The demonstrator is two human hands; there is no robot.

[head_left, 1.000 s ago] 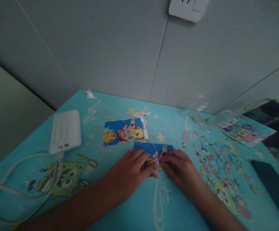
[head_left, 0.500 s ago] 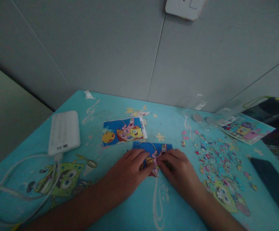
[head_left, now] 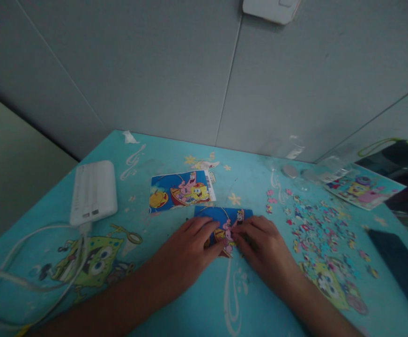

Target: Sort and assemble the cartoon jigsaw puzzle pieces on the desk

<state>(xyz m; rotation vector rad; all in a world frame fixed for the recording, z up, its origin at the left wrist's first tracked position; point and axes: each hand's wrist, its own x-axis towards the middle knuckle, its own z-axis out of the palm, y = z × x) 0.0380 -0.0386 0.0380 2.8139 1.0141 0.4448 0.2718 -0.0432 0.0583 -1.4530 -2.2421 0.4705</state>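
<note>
A partly assembled cartoon jigsaw puzzle (head_left: 221,216) lies on the turquoise table (head_left: 175,154), blue with pink and yellow figures. My left hand (head_left: 189,250) rests palm down on its left part, fingers pressing the pieces. Over its right part lies my right hand (head_left: 260,245), fingertips meeting the left hand's at the puzzle's middle. Both hands cover the lower half of the puzzle. Whether a loose piece sits under the fingers cannot be seen. Just behind the puzzle lies a reference picture card (head_left: 181,190) with the same cartoon scene.
Several loose puzzle pieces (head_left: 316,229) are scattered right of my hands. A white power bank (head_left: 93,192) with a white cable (head_left: 24,262) sits at left. A second cartoon card (head_left: 363,189) and clear plastic items (head_left: 295,173) lie far right; a dark phone (head_left: 396,267) nears the right edge.
Both hands stay on the puzzle with only slight finger shifts; the view drifted a little.
</note>
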